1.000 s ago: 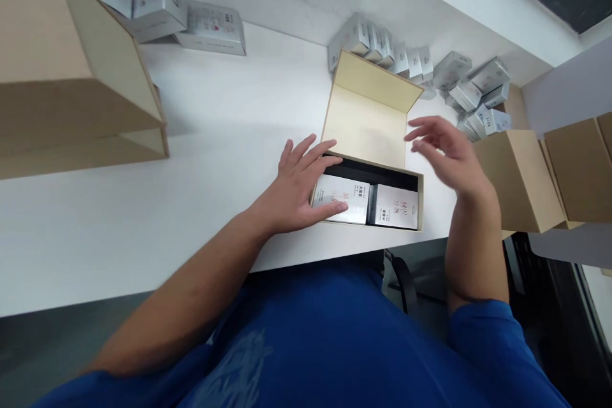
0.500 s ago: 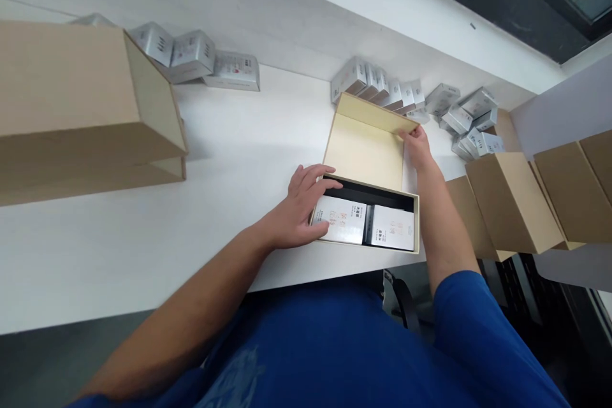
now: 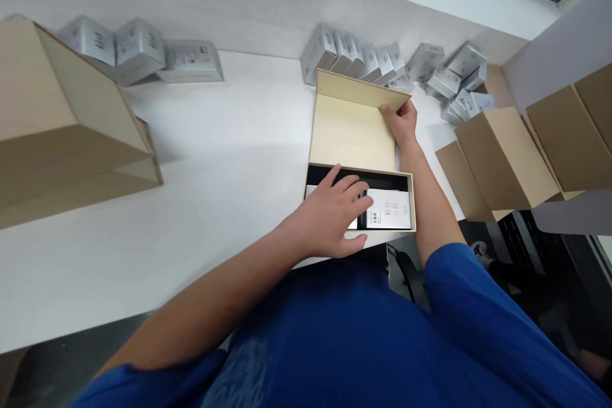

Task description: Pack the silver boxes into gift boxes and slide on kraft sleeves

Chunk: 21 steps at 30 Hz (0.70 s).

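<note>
A tan gift box (image 3: 414,204) stands open at the near edge of the white table (image 3: 229,159), its lid (image 3: 349,121) raised. Inside lie two white printed packs side by side on a black lining. My left hand (image 3: 337,217) lies flat over the left pack, fingers spread, thumb on the box's front wall. The right pack (image 3: 389,210) shows clearly. My right hand (image 3: 401,122) pinches the lid's upper right corner.
Several small silver boxes (image 3: 356,57) line the back wall behind the lid, with more in a pile at the right (image 3: 454,76) and three at the back left (image 3: 138,51). Large tan cartons stand at the left (image 3: 71,121) and right (image 3: 507,153).
My left hand slid from the box's left edge onto the left pack. My right hand went from hovering to gripping the lid's corner. The camera view shifted slightly.
</note>
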Each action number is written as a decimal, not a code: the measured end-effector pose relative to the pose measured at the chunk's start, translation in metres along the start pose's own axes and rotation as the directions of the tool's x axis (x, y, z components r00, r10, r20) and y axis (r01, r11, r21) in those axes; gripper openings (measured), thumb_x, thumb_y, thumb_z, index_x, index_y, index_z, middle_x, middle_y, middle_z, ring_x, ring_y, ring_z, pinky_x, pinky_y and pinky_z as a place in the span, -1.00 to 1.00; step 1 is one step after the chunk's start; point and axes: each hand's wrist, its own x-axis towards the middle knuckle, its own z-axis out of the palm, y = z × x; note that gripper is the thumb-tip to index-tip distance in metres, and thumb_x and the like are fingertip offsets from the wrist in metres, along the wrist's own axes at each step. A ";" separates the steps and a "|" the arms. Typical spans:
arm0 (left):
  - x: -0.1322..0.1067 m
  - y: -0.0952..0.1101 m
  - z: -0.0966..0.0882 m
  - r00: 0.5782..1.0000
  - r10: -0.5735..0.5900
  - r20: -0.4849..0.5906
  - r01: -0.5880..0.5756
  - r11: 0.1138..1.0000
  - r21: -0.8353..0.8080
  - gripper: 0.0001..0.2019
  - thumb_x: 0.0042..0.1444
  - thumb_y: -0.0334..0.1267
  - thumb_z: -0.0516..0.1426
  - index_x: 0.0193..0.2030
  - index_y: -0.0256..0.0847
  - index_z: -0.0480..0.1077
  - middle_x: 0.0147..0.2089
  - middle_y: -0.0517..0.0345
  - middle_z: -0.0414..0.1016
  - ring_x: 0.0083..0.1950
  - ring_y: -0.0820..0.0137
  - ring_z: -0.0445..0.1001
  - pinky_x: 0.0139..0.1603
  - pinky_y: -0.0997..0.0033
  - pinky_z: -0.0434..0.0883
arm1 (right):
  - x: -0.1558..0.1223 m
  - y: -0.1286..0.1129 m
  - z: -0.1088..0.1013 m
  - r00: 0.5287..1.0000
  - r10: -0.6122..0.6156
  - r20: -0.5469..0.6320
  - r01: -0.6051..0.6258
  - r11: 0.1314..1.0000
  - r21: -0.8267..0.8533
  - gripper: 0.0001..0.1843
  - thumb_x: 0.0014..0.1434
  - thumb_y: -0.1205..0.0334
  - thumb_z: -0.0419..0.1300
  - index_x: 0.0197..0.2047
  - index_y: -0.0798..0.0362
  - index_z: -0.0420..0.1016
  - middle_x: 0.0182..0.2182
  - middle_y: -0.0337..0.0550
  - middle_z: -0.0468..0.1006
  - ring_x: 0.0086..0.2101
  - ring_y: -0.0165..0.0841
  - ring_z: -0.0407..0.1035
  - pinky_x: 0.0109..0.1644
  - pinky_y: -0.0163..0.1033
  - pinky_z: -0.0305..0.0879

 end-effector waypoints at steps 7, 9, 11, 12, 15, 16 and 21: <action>0.015 -0.007 0.010 0.997 -0.030 0.072 0.022 0.993 0.115 -0.38 0.29 0.38 0.09 -0.15 -0.16 0.65 -0.02 -0.06 0.61 0.13 -0.01 0.55 0.67 -0.37 -0.10 | 0.001 0.002 0.000 1.000 -0.011 0.019 0.011 1.000 -0.017 -0.30 0.06 -0.37 0.40 0.03 -0.02 0.44 0.03 -0.03 0.65 0.12 -0.17 0.54 0.28 0.05 0.53; 0.016 -0.009 0.010 0.996 -0.030 0.088 0.023 0.996 0.086 -0.34 0.25 0.45 0.09 -0.21 -0.15 0.67 -0.06 -0.06 0.60 0.11 -0.02 0.55 0.67 -0.38 -0.14 | 0.002 0.005 -0.001 1.000 -0.013 0.019 0.013 1.000 -0.011 -0.33 0.08 -0.33 0.40 0.04 -0.03 0.44 0.03 -0.04 0.65 0.11 -0.18 0.54 0.29 0.08 0.52; 0.017 -0.011 0.010 0.996 -0.041 0.083 0.039 0.999 0.021 -0.35 0.21 0.46 0.12 -0.24 -0.13 0.68 -0.10 -0.04 0.60 0.09 0.00 0.55 0.68 -0.37 -0.19 | 0.003 0.008 -0.001 1.000 -0.020 0.019 0.020 1.000 0.009 -0.33 0.09 -0.32 0.40 0.06 -0.03 0.44 0.03 -0.04 0.65 0.10 -0.18 0.54 0.30 0.11 0.51; 0.018 -0.011 0.009 0.996 -0.047 0.081 0.048 0.999 -0.003 -0.37 0.20 0.44 0.14 -0.25 -0.12 0.68 -0.11 -0.03 0.60 0.08 0.01 0.56 0.68 -0.35 -0.21 | 0.004 0.010 0.000 0.999 -0.026 0.023 0.026 1.000 0.016 -0.33 0.09 -0.32 0.39 0.07 -0.03 0.44 0.04 -0.03 0.64 0.10 -0.18 0.53 0.31 0.11 0.50; 0.017 -0.011 0.007 0.994 -0.057 0.098 0.056 0.998 0.016 -0.44 0.22 0.37 0.16 -0.23 -0.11 0.69 -0.09 0.00 0.60 0.07 0.05 0.56 0.69 -0.31 -0.21 | 0.006 0.015 0.001 0.998 -0.045 0.046 0.045 0.999 0.015 -0.29 0.11 -0.37 0.35 0.10 -0.02 0.42 0.06 -0.02 0.62 0.11 -0.19 0.52 0.32 0.08 0.50; 0.017 -0.010 0.006 0.993 -0.055 0.104 0.052 0.998 0.034 -0.47 0.22 0.33 0.18 -0.22 -0.10 0.69 -0.08 0.01 0.60 0.07 0.06 0.56 0.69 -0.31 -0.20 | 0.007 0.016 0.001 0.997 -0.055 0.051 0.055 0.998 0.019 -0.28 0.12 -0.39 0.33 0.11 -0.02 0.42 0.07 -0.01 0.61 0.11 -0.19 0.52 0.32 0.08 0.50; 0.017 -0.012 0.004 0.990 -0.037 0.133 0.029 0.998 0.059 -0.63 0.12 0.16 0.25 -0.21 -0.08 0.68 -0.04 0.02 0.61 0.07 0.06 0.55 0.70 -0.32 -0.19 | 0.008 0.018 0.000 0.996 -0.080 0.039 0.079 0.996 0.029 -0.20 0.10 -0.50 0.32 0.12 -0.03 0.42 0.08 0.01 0.60 0.16 -0.15 0.50 0.31 0.09 0.50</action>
